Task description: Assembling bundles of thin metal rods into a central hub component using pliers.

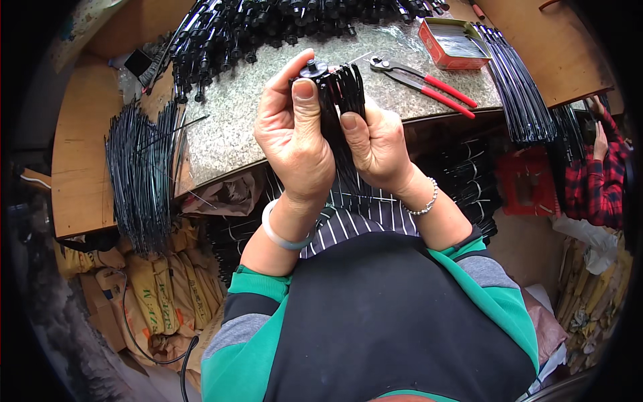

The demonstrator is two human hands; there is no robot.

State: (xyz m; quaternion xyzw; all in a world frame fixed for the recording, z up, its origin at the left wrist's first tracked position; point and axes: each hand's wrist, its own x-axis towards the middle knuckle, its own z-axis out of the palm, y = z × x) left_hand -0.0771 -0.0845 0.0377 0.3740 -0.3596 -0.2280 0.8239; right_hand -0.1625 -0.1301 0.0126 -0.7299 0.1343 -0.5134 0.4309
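Observation:
Above the near edge of the speckled worktop, my left hand point(295, 147) is closed on a black round hub with a short peg, apparently the top of an umbrella frame point(313, 68). Its thumb presses just below the hub's rim. Close beside it, my right hand point(382, 144) grips a bunch of thin black ribs point(348, 84) between thumb and fingers. The ribs stand next to the hub, and their lower lengths hang down between my wrists. How they join the hub cannot be made out. Pincers with red handles point(429, 89) lie on the worktop to the right.
Black frames with hubs point(248, 30) are heaped at the back. Bundles of black ribs hang over the edge at left point(140, 177) and right point(519, 90). A red box of thin wires point(459, 53) stands back right. Another person's plaid sleeve point(596, 187) shows far right.

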